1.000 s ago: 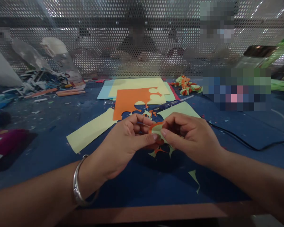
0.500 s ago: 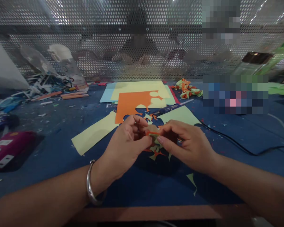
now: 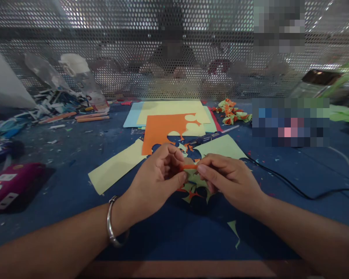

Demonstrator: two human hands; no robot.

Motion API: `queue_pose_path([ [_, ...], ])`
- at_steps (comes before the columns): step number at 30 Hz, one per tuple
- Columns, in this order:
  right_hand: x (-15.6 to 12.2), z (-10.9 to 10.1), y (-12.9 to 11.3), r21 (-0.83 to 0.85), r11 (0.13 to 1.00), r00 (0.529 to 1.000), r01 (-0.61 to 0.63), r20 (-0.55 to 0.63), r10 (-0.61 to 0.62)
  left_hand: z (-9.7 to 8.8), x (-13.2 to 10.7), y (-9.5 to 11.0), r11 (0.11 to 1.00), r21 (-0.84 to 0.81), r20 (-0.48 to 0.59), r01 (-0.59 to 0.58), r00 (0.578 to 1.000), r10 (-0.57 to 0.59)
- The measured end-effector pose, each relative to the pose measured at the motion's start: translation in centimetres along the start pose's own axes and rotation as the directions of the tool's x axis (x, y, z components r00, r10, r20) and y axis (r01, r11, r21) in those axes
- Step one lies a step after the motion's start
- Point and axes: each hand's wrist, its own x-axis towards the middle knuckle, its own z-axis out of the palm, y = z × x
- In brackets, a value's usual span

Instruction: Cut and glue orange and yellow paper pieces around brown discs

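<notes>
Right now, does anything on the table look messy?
Yes. The orange sheet has round bites cut out of its right side, and pointy orange and yellow offcuts lie scattered on the blue mat below the left hand and right hand, which pinch a paper piece. A heap of paper scraps sits at the far left.

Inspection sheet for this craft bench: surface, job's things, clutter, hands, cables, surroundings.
Surface: blue mat, speckled with paper bits.
Job's things: orange-and-green paper piece pinched between both hands; cut orange sheet on yellow sheets behind.
Clutter: offcuts under the hands; folded paper pile; scrap heap far left; magenta case.
Hands: left hand and right hand both closed on the paper piece; bangle on left wrist.
Cables: black cable crosses the mat at right.
Surroundings: perforated metal screen; a person sits behind it.
</notes>
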Motion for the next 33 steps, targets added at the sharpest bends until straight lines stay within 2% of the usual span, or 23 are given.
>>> queue_pose_path([
  [5,0.2,0.0,0.2,0.131,0.985,0.993,-0.117,0.018,0.116,-0.2,-0.2,0.5,0.994,0.093,0.058,-0.052,0.997,0.047],
  [11,0.2,-0.3,0.0,0.165,0.979,0.992,-0.123,0.04,0.118,-0.2,-0.4,1.0,0.99,0.121,0.085,-0.07,0.995,0.06],
  [14,0.1,-0.4,0.0,0.106,0.99,0.995,-0.096,0.037,0.092,-0.1,-0.2,0.9,0.993,0.109,0.054,-0.041,0.998,0.035],
  [19,0.0,0.0,0.0,-0.106,0.993,0.999,0.047,0.02,-0.045,0.2,-0.4,0.5,0.997,0.071,0.001,0.0,1.0,0.0],
  [22,0.1,-0.2,-0.3,-0.147,0.986,0.996,0.076,0.046,-0.07,0.1,-0.4,0.5,0.998,0.055,-0.026,0.01,1.0,-0.008],
  [24,0.3,-1.1,-0.5,-0.205,0.976,0.997,0.076,0.023,-0.073,-0.1,-0.3,0.5,0.997,0.071,-0.07,0.0,0.998,0.005],
  [26,0.5,-2.6,-0.4,-0.353,0.932,0.991,0.075,-0.077,-0.109,-0.5,-0.1,0.5,0.996,0.086,-0.118,-0.029,0.992,0.039],
  [28,0.9,-4.6,0.2,-0.493,0.869,0.973,-0.029,-0.214,-0.089,-0.9,0.1,0.5,0.993,0.097,-0.154,-0.059,0.985,0.074],
  [29,1.1,-5.7,0.6,-0.51,0.856,0.955,-0.09,-0.288,-0.071,-1.0,0.2,0.5,0.992,0.106,-0.167,-0.071,0.982,0.089],
  [33,1.8,-8.8,3.0,-0.602,0.736,0.92,-0.308,-0.386,0.069,-1.4,0.4,0.4,0.984,0.15,-0.186,-0.101,0.974,0.128],
])
